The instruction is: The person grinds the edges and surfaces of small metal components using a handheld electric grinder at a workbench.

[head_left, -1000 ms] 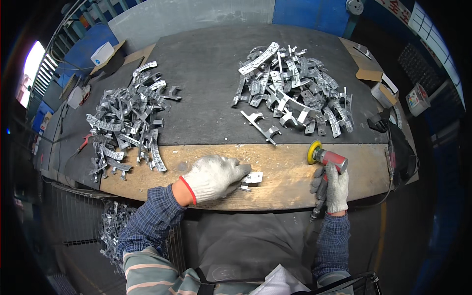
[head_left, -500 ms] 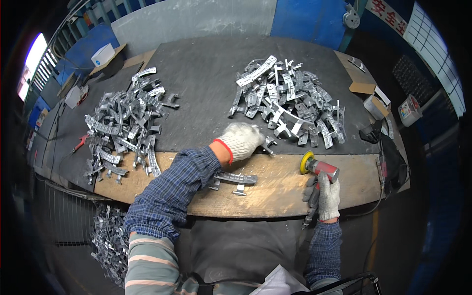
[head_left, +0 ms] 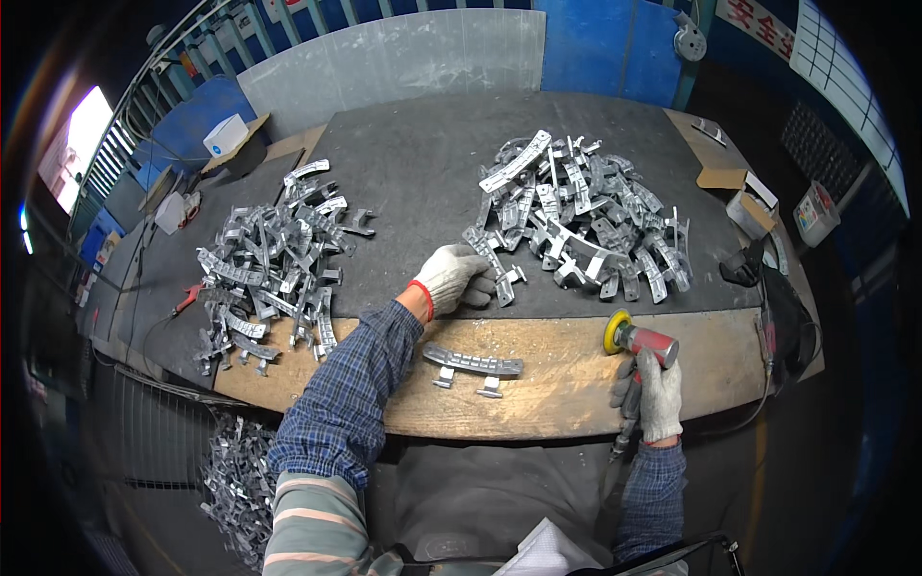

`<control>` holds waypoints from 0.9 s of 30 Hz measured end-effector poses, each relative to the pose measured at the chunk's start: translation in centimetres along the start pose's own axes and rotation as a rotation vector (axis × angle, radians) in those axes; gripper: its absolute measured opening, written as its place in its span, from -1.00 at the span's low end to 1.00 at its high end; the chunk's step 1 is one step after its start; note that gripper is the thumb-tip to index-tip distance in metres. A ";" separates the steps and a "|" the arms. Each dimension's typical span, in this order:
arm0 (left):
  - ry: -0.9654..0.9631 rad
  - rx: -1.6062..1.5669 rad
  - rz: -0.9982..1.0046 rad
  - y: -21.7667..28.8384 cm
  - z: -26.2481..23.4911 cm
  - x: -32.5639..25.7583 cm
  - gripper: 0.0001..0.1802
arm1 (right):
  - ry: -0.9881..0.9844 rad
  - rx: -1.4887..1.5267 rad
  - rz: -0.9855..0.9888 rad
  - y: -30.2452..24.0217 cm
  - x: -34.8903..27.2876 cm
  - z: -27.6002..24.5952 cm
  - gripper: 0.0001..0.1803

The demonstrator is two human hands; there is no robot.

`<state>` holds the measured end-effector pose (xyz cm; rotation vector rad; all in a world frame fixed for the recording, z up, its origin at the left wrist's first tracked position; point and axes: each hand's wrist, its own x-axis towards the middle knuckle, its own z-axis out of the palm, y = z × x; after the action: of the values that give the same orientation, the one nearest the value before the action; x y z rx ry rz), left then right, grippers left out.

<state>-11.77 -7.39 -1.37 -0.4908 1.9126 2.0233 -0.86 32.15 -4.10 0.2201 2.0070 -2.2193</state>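
Observation:
My left hand (head_left: 453,278), in a white knit glove with a grey palm, is over the near edge of the dark mat. Its curled fingers are at the side of a silvery curved metal bracket (head_left: 501,278), whose far end points to the right-hand heap; the exact grip is partly hidden. In my gloved right hand (head_left: 659,394) is a small red air sander (head_left: 653,344), its round yellow pad (head_left: 616,331) facing left above the wooden strip. Between the hands and closer to me, another curved metal bracket (head_left: 473,362) lies on the wood, two small feet toward me.
Heaps of similar brackets lie on the mat at right (head_left: 586,216) and left (head_left: 274,250). More fill the space below the bench's left edge (head_left: 240,480). A red-handled tool (head_left: 187,300), an open carton (head_left: 752,204) and a black bag (head_left: 789,317) sit toward the sides.
My left hand has drawn back left, and the bracket beside its fingers has shifted left and turned. The bracket on the wood is now uncovered. My right hand still holds the sander; the view has shifted.

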 end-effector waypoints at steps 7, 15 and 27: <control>0.081 0.456 0.121 1.4 0.5 -4.5 -0.63 | 0.042 0.018 -0.009 0.6 -0.4 0.1 -0.56; -0.368 1.541 0.357 3.1 2.2 -13.0 -0.57 | 0.039 -0.021 0.000 -0.5 0.3 0.0 -0.55; -0.353 1.595 0.360 1.2 3.1 -12.3 -0.59 | 0.054 -0.042 -0.013 0.1 -0.4 0.4 -0.56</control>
<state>-1.43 -4.26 5.37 0.5912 2.6326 0.1463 -0.47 31.70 -4.08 0.2661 2.0857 -2.1996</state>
